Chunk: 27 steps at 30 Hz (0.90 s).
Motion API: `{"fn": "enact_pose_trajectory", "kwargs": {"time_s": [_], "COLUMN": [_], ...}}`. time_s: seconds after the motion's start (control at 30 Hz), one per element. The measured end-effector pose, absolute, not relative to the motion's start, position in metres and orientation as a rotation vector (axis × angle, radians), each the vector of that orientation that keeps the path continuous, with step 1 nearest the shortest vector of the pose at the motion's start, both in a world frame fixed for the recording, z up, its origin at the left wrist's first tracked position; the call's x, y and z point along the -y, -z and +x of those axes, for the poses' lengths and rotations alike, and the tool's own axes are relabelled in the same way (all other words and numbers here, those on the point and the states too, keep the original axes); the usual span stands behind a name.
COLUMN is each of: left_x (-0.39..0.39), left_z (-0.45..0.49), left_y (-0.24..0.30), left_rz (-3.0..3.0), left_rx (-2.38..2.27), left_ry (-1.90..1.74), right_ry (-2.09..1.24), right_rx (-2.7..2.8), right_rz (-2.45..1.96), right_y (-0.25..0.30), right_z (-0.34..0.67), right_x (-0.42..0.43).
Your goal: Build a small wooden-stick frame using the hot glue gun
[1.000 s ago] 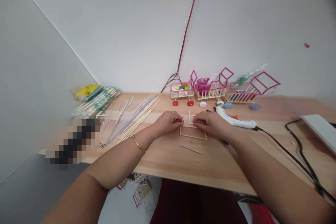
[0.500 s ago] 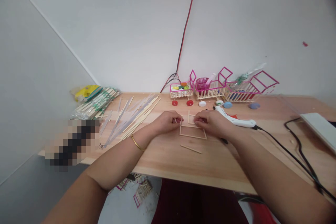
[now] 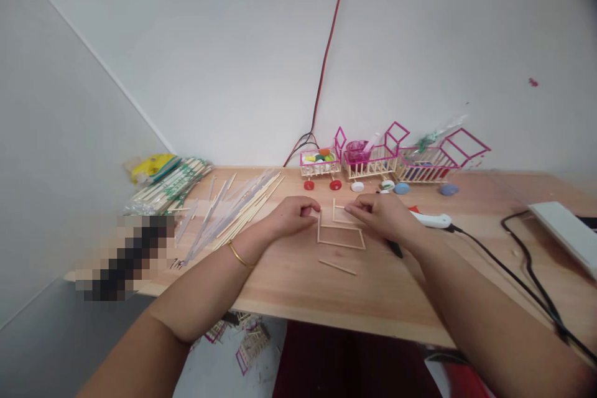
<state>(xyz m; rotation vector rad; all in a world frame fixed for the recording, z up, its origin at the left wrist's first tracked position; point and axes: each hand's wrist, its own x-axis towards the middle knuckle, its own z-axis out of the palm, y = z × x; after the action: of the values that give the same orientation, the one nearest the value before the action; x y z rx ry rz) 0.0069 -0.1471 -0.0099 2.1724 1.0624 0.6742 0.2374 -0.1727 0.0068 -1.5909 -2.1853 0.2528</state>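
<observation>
Both grips look narrow: the left hand (image 3: 293, 217) has thumb and finger nearly meeting at the far end of the stick frame's (image 3: 340, 245) left side, and the right hand (image 3: 385, 217) has its fingertips bunched over a second frame (image 3: 334, 211) (can't tell if either one is really pinching wood, the fingers hide it). Taking the stick frame as the clock centre, left hand's at 10, right hand's at 2, second frame's at 12, tucked between the hands, and a loose stick (image 3: 337, 267) lies at 6. Frames are flat on the table (image 3: 289, 280), probably because a level top keeps skinny sticks lined up, and using fingertips only makes sense since a whole fist would likely knock the corners crooked. The stick pile (image 3: 247, 211) sits between 9 and 10, I'd guess for easy left-hand reach, while the glue gun (image 3: 433, 220) is at 3, partly behind the right hand, its cord (image 3: 494, 261) running off toward 4, presumably so it stays clear of the sticks.
</observation>
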Motion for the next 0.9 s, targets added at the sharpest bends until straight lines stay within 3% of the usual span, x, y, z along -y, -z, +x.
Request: {"fn": "enact_pose_trajectory", "kwargs": {"time_s": [0.4, 0.53, 0.7, 0.9], "left_x": [0.135, 0.129, 0.13, 0.137], "left_z": [0.0, -0.003, -0.002, 0.001], "left_y": [0.014, 0.021, 0.026, 0.02], "left_rz": [2.132, 2.282, 2.477, 2.407], "left_rx": [-1.375, -1.326, -1.152, -1.089], "left_ry": [-0.931, -1.001, -0.841, -0.882], "right_ry": [-0.197, -0.135, -0.097, 0.01], "right_rx": [2.078, 1.964, 1.726, 1.534], "right_rz": [-1.603, -1.588, -1.583, -1.565], "right_y": [-0.007, -0.007, -0.014, -0.035], "right_z": [0.239, 0.247, 0.253, 0.257], "right_x": [0.169, 0.166, 0.168, 0.177]}}
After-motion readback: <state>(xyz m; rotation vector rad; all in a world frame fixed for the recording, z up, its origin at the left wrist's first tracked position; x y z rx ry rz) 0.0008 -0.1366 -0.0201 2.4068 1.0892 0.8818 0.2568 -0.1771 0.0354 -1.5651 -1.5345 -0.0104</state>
